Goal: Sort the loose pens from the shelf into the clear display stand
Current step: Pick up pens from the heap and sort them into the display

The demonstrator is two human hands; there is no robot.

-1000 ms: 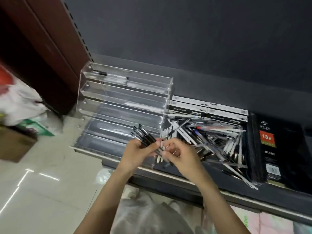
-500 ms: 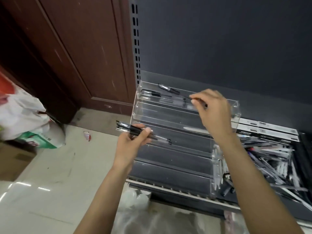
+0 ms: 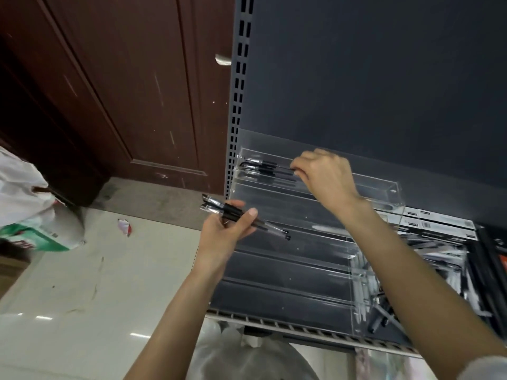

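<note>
brown wooden door (image 3: 123, 86) left; white-green bag (image 3: 35, 215) on tiled floor (image 3: 82, 297); boxes (image 3: 439, 224) right.

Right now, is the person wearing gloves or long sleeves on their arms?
No gloves. The left hand and the right hand are bare, with no rings, watch or bracelets showing. Both forearms are bare too, so no long sleeves. Only a blurry bit of pale sleeve shows at the bottom right corner.

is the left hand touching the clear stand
Apart. In the head view the left hand grips a bundle of pens in the air in front of the clear stand; its fingers curl round the pens only.
</note>
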